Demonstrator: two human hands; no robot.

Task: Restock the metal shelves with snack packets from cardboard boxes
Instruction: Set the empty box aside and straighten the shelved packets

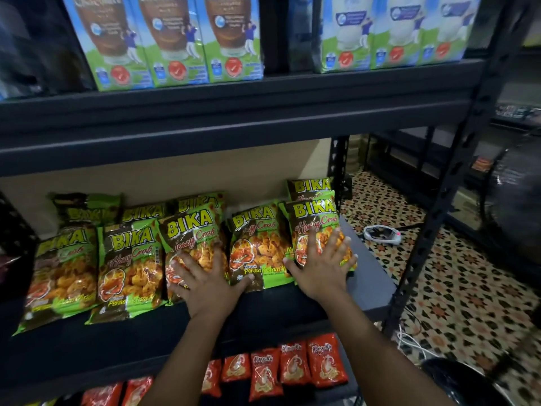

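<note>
Several green and brown snack packets (128, 265) stand leaning in rows on the middle shelf (371, 276) of a dark metal rack. My left hand (205, 281) lies flat with spread fingers on the lower part of a middle packet (190, 232), its thumb reaching to the neighbouring packet (257, 244). My right hand (322, 265) presses flat with straight, spread fingers against the rightmost front packet (314, 221) near the shelf's right end. Neither hand curls round anything. No cardboard box is in view.
Milk cartons (175, 39) fill the shelf above. Red snack packets (292, 364) line the shelf below. The rack's upright post (433, 218) stands to the right. Beyond it are a patterned tile floor (468, 303), a white device (380, 234) with cables, and more dark racks.
</note>
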